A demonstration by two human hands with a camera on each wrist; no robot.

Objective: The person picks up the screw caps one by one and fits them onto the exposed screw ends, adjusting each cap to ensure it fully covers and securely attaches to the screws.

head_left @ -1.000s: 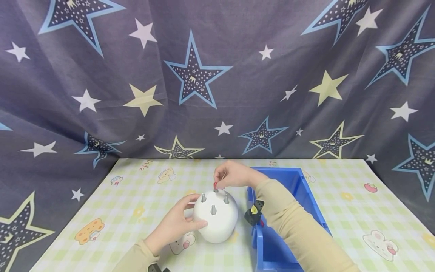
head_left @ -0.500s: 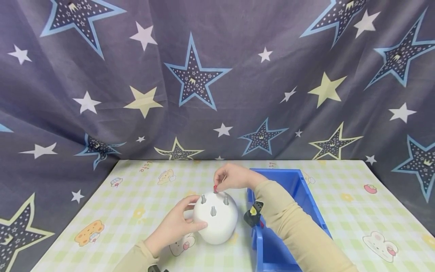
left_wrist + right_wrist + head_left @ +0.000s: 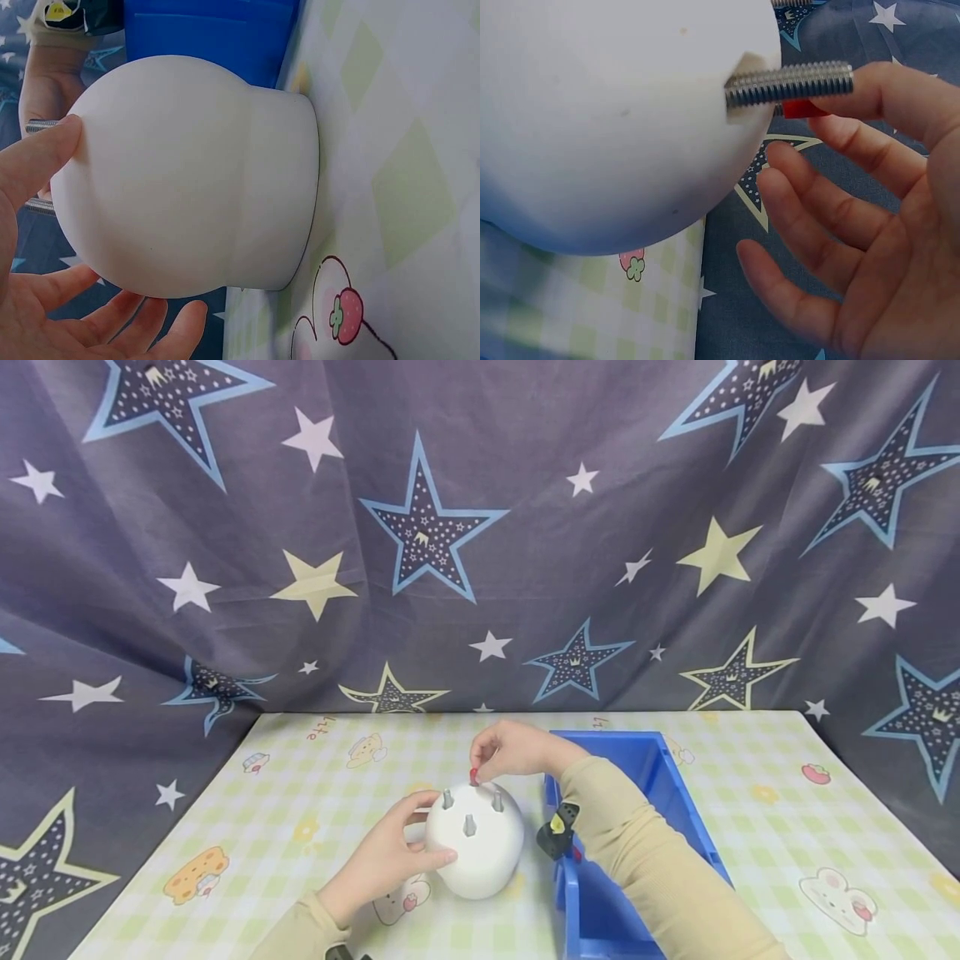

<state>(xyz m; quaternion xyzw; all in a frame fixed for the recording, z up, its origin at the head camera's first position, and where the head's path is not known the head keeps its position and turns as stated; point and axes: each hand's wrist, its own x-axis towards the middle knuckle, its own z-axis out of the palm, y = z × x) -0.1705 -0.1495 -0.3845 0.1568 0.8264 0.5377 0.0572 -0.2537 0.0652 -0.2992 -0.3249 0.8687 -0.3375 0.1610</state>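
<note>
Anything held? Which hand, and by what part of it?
Left hand: the white round body, by its rounded upper part. Right hand: a small red piece, apparently pinched; exactly where on it is hidden.

Dark starry curtain (image 3: 517, 552) behind, blue bin (image 3: 678, 793), green-checked tablecloth (image 3: 787, 831) — printed with cartoon figures

You've got a smooth white round-bodied part (image 3: 480, 864), upright on its narrower base on the checked tablecloth (image 3: 285, 793). Four grey threaded studs (image 3: 470, 825) stick up from its top. Your left hand (image 3: 393, 847) holds its left side. Small red piece (image 3: 474, 775) is at the far stud, pinched in your right hand's (image 3: 517, 747) fingertips; bit of thread shows below it.
</note>
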